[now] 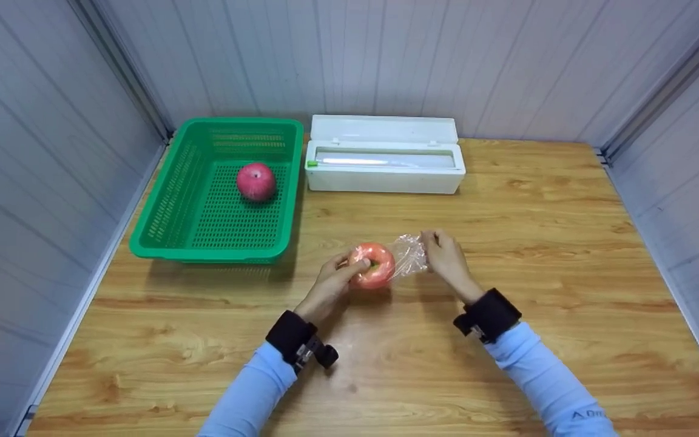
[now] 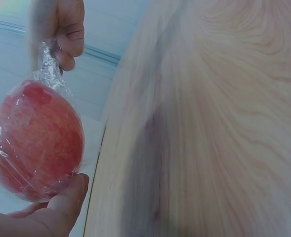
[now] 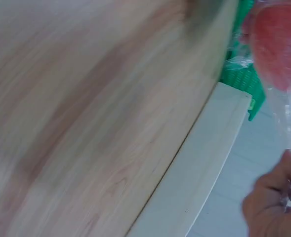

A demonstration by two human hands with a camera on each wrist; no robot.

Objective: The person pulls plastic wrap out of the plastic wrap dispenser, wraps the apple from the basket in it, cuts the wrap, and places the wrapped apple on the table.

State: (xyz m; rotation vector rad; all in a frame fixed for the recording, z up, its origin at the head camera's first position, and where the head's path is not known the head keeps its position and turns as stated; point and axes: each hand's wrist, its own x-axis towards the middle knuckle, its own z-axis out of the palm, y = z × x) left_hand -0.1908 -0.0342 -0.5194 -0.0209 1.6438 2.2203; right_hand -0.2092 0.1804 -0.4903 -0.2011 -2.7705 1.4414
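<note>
A red apple (image 1: 375, 276) wrapped in clear cling film is held over the table. My left hand (image 1: 329, 285) grips it from the left side, thumb across the top near the stem. In the left wrist view, fingers (image 2: 68, 200) support the apple (image 2: 41, 140) from below. Off its right side stretches a crumpled tail of cling film (image 1: 409, 255). The far end of that film is pinched by my right hand (image 1: 446, 260). In the right wrist view, the film (image 3: 287, 116) runs taut and gathered between the apple and the right hand (image 3: 271, 202).
A green plastic basket (image 1: 296, 182) stands at the back left, with another red apple (image 1: 256, 182) inside. Beside it, against the back wall, is a white cling film box (image 1: 386, 182) with its lid (image 1: 384, 128) up. Pale panels wall the wooden table (image 1: 568, 255).
</note>
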